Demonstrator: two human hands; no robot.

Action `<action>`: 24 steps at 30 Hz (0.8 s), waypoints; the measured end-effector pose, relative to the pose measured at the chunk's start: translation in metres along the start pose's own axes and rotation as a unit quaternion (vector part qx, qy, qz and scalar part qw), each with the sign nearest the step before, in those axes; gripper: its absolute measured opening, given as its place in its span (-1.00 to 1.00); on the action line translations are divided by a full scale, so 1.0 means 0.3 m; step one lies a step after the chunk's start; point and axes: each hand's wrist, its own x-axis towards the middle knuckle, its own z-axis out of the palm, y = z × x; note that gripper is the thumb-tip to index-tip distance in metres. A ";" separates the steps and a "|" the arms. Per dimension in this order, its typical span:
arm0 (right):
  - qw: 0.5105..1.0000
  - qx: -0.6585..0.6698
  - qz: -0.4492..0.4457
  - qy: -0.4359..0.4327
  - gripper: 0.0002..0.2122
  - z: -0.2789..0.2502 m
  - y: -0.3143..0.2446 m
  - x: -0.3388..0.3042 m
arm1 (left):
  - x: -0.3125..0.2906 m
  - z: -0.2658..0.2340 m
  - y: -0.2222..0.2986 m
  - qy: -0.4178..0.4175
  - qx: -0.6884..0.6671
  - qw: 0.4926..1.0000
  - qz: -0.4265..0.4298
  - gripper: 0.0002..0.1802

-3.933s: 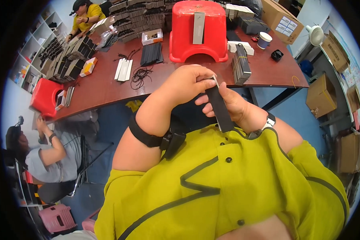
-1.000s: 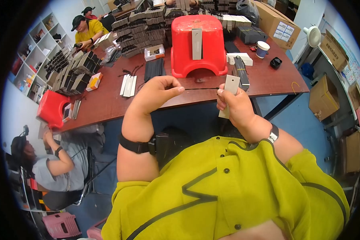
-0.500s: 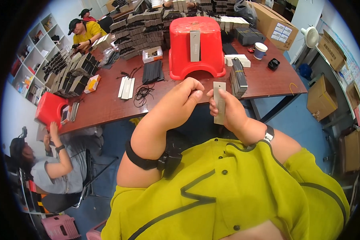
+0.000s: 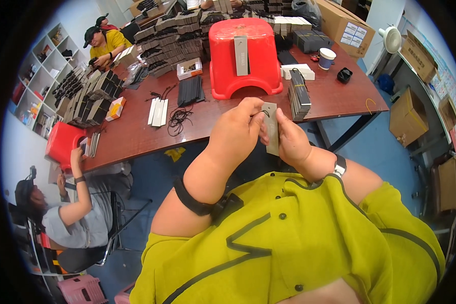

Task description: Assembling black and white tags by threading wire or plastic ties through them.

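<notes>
My right hand [image 4: 293, 141] grips a long grey hang tag [image 4: 271, 137] by its edge, the punched end pointing up. My left hand [image 4: 238, 125] is closed in a pinch against the tag's upper end, on a thin black cord [image 4: 263, 112] that shows as a small loop by the hole. Whether the cord runs through the hole I cannot tell. Just beyond my hands, an upturned red plastic stool [image 4: 223, 55] stands on the table with another grey tag [image 4: 241, 58] on its side. A banded stack of dark tags [image 4: 300, 96] is right of it.
On the red-brown table [image 4: 207, 114] lie loose black cords [image 4: 179, 121], white strips [image 4: 158, 112] and black strips [image 4: 191, 91]. A paper cup [image 4: 327, 59] stands at right. Piled tag bundles [image 4: 172, 43] line the back. Co-workers sit at left [image 4: 76, 218] and far left [image 4: 108, 44].
My left hand has moved right to the top of the tag, and the cord now shows there. The tag has tilted slightly in my right hand. My view has shifted a little.
</notes>
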 end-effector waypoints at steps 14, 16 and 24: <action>1.000 0.001 -0.011 0.005 -0.63 0.002 0.005 -0.004 | 0.006 -0.004 0.003 0.012 0.141 0.988 0.055 -0.88; 1.000 -0.011 -0.012 0.004 -0.63 0.006 0.000 -0.007 | 0.005 -0.001 0.000 -0.004 -0.035 0.999 -0.040 -0.87; 1.000 -0.016 -0.011 0.000 -0.60 0.002 0.001 -0.009 | 0.010 -0.016 0.010 -0.009 -0.104 0.993 -0.056 -0.85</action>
